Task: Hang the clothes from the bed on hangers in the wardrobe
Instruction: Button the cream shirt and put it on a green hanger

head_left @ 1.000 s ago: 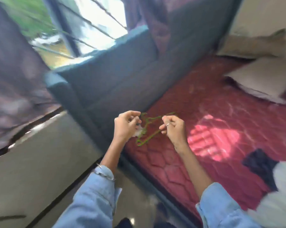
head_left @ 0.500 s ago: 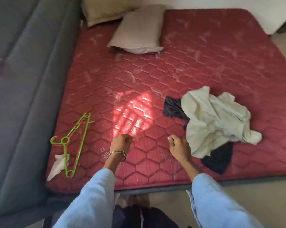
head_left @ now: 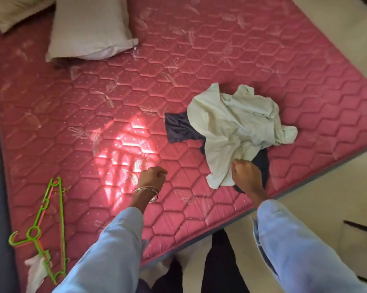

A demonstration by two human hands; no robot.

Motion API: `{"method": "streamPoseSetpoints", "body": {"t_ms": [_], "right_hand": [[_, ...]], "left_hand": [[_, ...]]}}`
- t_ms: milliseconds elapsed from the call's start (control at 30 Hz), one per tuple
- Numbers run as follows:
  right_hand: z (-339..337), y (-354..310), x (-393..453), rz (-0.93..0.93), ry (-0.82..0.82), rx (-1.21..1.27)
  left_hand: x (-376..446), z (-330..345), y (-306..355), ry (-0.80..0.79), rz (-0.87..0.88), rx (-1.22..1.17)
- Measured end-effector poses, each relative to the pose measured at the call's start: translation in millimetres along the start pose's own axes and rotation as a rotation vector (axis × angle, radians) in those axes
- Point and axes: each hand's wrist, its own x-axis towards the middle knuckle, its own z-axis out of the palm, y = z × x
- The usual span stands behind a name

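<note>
On the red quilted bed [head_left: 199, 60], which bears no readable writing, a pale green shirt [head_left: 237, 127] lies crumpled over dark clothes [head_left: 180, 129], its near hem beside the right hand [head_left: 247, 175], whose fingers curl hidden so I cannot tell their grip, while the left hand [head_left: 154, 177] hovers loosely curled and a green hanger [head_left: 45, 229] lies far left.

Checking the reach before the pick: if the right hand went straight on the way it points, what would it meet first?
The pale shirt. The right hand is already at its near edge, apparently touching it, with a dark garment underneath; depth is unclear.

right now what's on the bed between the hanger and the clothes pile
Only bare mattress with a sunlit patch between hanger and clothes; the left hand hangs over it, head view.
</note>
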Motion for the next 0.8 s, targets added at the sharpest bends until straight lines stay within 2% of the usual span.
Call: {"method": "streamPoseSetpoints", "body": {"t_ms": [167,300,400,533,633,733,767,800], "right_hand": [[15.8,66.0,80.4,0.152,-0.108,0.122],[29.7,113.0,146.1,0.152,-0.175,0.167],[39.5,130.1,181.6,0.17,-0.15,0.06],[58.9,139.9,208.1,0.162,-0.315,-0.201],[65.5,138.7,213.4,0.102,-0.19,-0.274],[61.1,126.4,219.1,0.305,-0.19,0.119],[57.1,121.0,218.9,0.354,-0.144,0.31],[47.6,112.5,216.7,0.325,-0.078,0.493]], "left_hand": [[59.5,32.5,56.6,0.057,-0.1,-0.176],[102.3,71.0,103.7,0.029,-0.179,-0.334],[127.7,99.1,121.4,0.039,-0.187,-0.374],[137.6,124.7,131.5,0.082,-0.238,-0.454],[137.9,132.9,137.2,0.122,-0.305,-0.519],[139.5,133.7,143.0,0.17,-0.353,-0.593],[140.0,132.3,146.2,0.188,-0.364,-0.613],[140.4,129.6,151.6,0.207,-0.372,-0.659]]}}
